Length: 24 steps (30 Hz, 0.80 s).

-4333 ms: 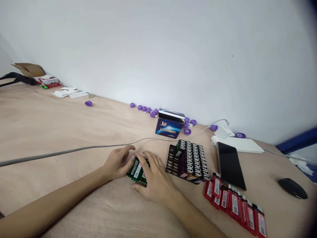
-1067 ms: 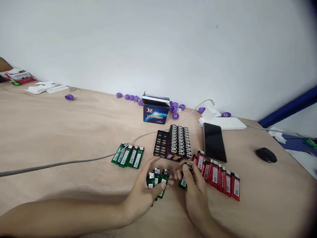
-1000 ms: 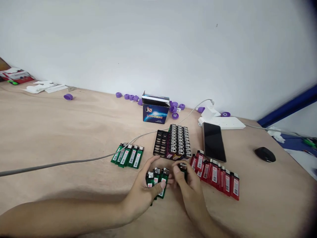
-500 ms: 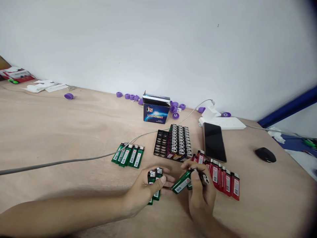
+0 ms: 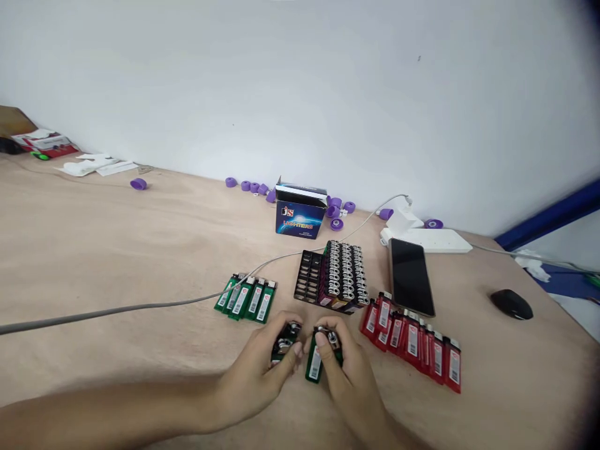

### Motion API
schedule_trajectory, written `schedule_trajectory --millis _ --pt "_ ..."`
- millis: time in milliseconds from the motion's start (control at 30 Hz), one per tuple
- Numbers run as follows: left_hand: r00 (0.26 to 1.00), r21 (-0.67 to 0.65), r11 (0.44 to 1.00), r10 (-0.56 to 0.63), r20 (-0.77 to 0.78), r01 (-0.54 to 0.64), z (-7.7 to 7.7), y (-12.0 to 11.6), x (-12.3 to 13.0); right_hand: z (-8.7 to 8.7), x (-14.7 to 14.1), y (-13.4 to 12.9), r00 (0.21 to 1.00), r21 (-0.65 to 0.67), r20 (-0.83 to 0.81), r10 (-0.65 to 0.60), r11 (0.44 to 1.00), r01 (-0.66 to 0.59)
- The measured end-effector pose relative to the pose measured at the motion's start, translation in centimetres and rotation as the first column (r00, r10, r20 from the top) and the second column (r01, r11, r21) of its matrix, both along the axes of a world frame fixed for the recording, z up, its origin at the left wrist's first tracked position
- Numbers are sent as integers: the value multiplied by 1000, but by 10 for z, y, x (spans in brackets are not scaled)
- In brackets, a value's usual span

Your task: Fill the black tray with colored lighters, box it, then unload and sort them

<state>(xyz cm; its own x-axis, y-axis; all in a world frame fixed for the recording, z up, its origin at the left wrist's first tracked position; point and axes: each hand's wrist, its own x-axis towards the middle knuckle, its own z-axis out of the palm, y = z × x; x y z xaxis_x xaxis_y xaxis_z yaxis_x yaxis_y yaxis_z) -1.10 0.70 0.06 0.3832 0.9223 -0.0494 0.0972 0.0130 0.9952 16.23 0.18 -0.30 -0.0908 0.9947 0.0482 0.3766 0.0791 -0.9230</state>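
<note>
My left hand (image 5: 257, 369) is closed around green lighters (image 5: 285, 345), their metal tops turned up and partly covered by my fingers. Close beside it, my right hand (image 5: 344, 369) grips green lighters (image 5: 314, 365) between thumb and fingers, one hanging with its label towards me. How many each hand holds is hard to make out. Beyond my hands is a black tray (image 5: 307, 275); its left slots are bare and upright lighters (image 5: 345, 272) fill rows on the right. Several green lighters (image 5: 247, 299) lie to the left. Several red lighters (image 5: 412, 340) lie in an overlapping row to the right.
An open blue lighter box (image 5: 300, 219) stands near the wall among purple caps (image 5: 336, 224). A grey cable (image 5: 154, 305) crosses the table and the green lighters. To the right are a phone (image 5: 412, 275), a white power strip (image 5: 440, 240) and a black mouse (image 5: 512, 304).
My right hand has moved left, near my left hand, and its green lighter has turned from slanted to nearly upright. My left fingers have closed further over their lighters. The view has shifted slightly.
</note>
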Motion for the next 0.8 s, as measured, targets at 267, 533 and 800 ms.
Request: schedule_trajectory --millis 267,533,800 --pt "943 577 817 206 -262 -18 -10 0 -44 -4 -21 17 987 88 142 72 993 -85" --pt "910 556 821 323 -260 -132 8 49 -55 -13 -57 49 891 303 452 40 933 -196" --pt "879 600 791 363 -310 -116 14 56 -64 -12 -68 62 795 241 606 9 951 -194"
